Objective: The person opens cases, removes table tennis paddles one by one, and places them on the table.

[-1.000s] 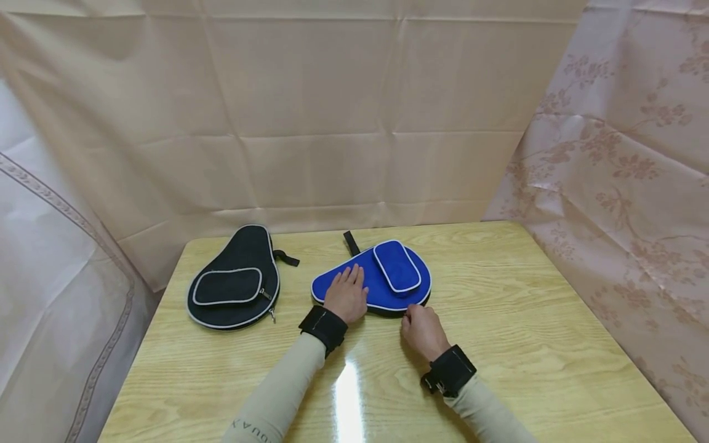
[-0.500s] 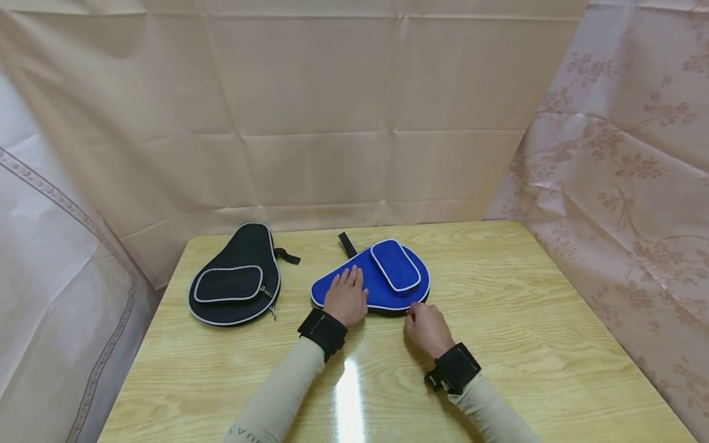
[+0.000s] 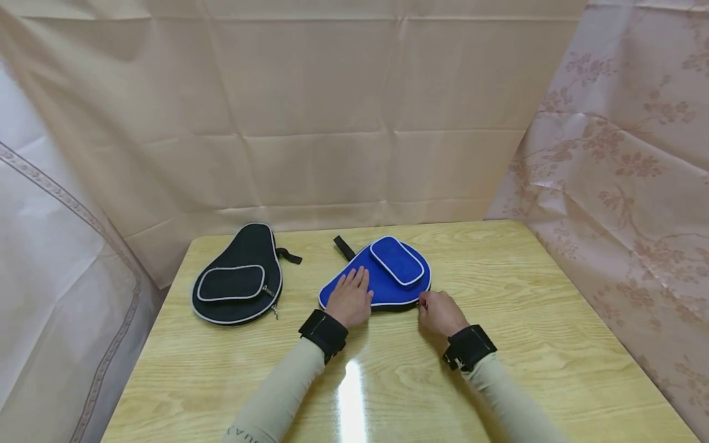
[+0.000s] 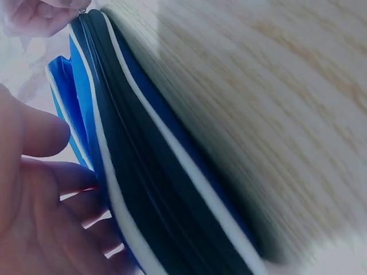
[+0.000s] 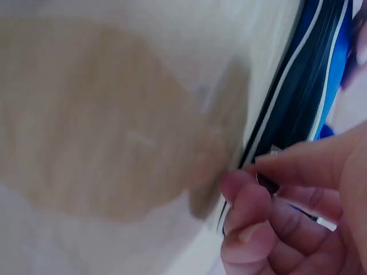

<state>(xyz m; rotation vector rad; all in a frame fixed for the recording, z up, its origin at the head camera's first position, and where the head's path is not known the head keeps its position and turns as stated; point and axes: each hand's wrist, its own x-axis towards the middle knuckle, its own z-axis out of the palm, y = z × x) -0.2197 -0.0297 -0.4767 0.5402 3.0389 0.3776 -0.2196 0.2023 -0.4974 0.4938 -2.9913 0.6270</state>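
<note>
A blue paddle-shaped bat case (image 3: pixel 382 290) with white piping and a raised pocket (image 3: pixel 396 261) lies on the wooden table. My left hand (image 3: pixel 350 298) rests on its narrow end, fingers extended across the top. At the case's near right edge, my right hand (image 3: pixel 441 314) pinches the zipper pull (image 5: pixel 267 183) between thumb and curled fingers. The left wrist view shows the zipper (image 4: pixel 135 149) running with its teeth together along the dark side band, up to the right hand (image 4: pixel 43 17) at the far end.
To the left lies a black bat case (image 3: pixel 244 261) of the same shape, with its own pocket, zipper pulls and strap (image 3: pixel 289 256). A short black strap (image 3: pixel 344 247) sticks out behind the blue case. Beige cloth (image 3: pixel 310 123) hangs behind the table (image 3: pixel 532 344).
My right hand has moved right and slightly away along the case's edge with the zipper pull. The blue case has shifted a little right and turned slightly. The left hand stays on it.
</note>
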